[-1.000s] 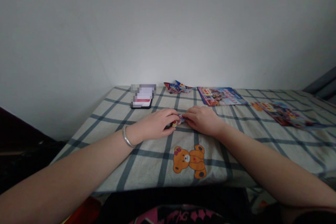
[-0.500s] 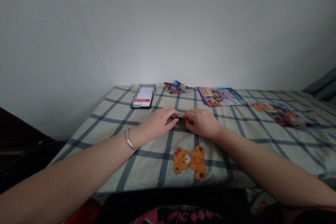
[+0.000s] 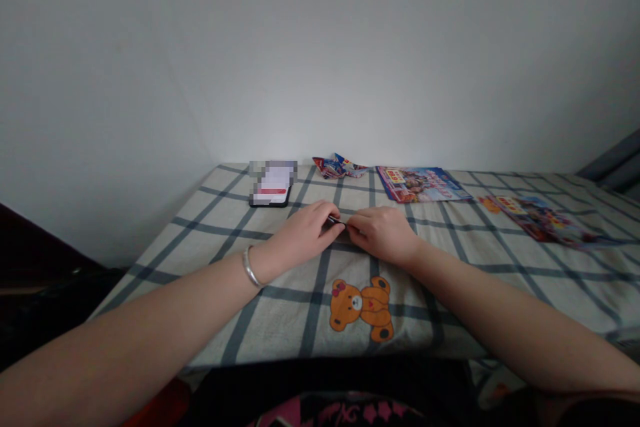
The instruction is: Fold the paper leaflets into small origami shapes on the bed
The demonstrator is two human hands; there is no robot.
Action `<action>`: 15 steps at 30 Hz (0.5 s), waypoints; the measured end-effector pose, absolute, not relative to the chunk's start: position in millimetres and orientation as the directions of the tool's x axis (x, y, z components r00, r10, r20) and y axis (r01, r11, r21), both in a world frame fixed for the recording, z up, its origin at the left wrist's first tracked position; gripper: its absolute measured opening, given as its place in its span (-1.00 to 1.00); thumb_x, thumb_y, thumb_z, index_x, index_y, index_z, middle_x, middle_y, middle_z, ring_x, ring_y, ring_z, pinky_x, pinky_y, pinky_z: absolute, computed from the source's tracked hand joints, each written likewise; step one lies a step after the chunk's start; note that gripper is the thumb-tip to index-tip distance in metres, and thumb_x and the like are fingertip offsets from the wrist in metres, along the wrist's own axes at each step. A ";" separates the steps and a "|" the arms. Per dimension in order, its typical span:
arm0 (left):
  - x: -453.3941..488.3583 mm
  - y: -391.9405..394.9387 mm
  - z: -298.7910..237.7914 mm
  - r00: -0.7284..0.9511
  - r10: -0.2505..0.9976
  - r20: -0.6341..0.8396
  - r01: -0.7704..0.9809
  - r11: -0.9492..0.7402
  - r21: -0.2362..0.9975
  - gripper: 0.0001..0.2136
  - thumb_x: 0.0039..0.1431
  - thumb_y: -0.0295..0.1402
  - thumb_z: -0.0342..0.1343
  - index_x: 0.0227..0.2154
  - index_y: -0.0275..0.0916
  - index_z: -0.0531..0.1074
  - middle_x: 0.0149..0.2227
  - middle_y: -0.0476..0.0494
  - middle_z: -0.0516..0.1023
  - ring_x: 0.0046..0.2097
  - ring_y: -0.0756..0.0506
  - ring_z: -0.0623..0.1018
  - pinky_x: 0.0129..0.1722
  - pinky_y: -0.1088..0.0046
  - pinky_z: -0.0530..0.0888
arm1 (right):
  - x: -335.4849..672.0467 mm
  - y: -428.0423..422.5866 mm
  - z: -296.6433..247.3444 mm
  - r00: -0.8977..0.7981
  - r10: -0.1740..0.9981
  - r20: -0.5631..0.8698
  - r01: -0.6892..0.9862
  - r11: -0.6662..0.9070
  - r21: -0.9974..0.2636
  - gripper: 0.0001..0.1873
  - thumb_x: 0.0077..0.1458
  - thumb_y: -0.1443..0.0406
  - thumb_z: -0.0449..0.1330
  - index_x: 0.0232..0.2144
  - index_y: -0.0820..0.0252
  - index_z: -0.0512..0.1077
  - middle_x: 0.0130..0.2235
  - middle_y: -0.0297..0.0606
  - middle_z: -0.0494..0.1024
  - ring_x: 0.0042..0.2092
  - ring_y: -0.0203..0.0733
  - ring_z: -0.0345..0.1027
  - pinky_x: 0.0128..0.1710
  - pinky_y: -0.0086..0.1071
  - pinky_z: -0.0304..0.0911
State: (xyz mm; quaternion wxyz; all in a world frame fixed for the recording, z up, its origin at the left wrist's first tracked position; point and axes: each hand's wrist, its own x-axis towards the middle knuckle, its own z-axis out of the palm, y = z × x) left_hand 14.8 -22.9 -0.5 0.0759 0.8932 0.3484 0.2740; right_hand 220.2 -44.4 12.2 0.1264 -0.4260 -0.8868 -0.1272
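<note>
A plain, pale grey wall (image 3: 320, 47) rises behind a table draped in a checked cloth (image 3: 270, 327), cream with blue-grey bands. Soft, dim light leaves the corners shadowy; the dark shape (image 3: 30, 253) at left may be furniture.

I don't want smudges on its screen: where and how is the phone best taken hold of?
Probably by the two long edges of the phone, toward its closer end, reaching from the near side: it lies with its screen up, both long edges look unobstructed, and the wall stands close behind its far end.
</note>
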 end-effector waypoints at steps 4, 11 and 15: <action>16.8 -24.4 -0.2 0.540 0.717 0.441 0.603 -0.695 0.391 -0.87 0.30 -0.29 0.02 -0.19 -0.23 0.29 -0.21 -0.13 0.47 -0.17 -0.12 0.50 -0.17 0.29 0.47 | 216.1 -45.9 11.0 -0.579 0.732 0.359 0.801 0.593 0.081 -0.74 0.21 0.26 0.05 -0.42 0.19 0.49 -0.42 -0.28 0.57 -0.43 -0.28 0.34 -0.44 -0.35 -0.09; 19.4 -24.8 -0.3 0.510 0.731 0.453 0.594 -0.680 0.429 -0.82 0.24 -0.30 0.06 -0.16 -0.22 0.26 -0.19 -0.15 0.48 -0.15 -0.13 0.51 -0.16 0.28 0.47 | 215.0 -43.7 9.7 -0.527 0.761 0.377 0.818 0.575 -0.017 -0.84 0.13 0.29 0.12 -0.37 0.16 0.52 -0.42 -0.29 0.60 -0.40 -0.23 0.41 -0.37 -0.36 0.03; 20.7 -25.3 0.0 0.509 0.734 0.451 0.599 -0.677 0.427 -0.82 0.21 -0.34 0.06 -0.16 -0.21 0.26 -0.19 -0.16 0.49 -0.17 -0.12 0.52 -0.16 0.27 0.48 | 215.1 -43.2 8.5 -0.484 0.784 0.389 0.817 0.564 -0.118 -0.81 0.11 0.29 0.16 -0.20 0.13 0.50 -0.38 -0.33 0.62 -0.37 -0.24 0.45 -0.36 -0.40 0.08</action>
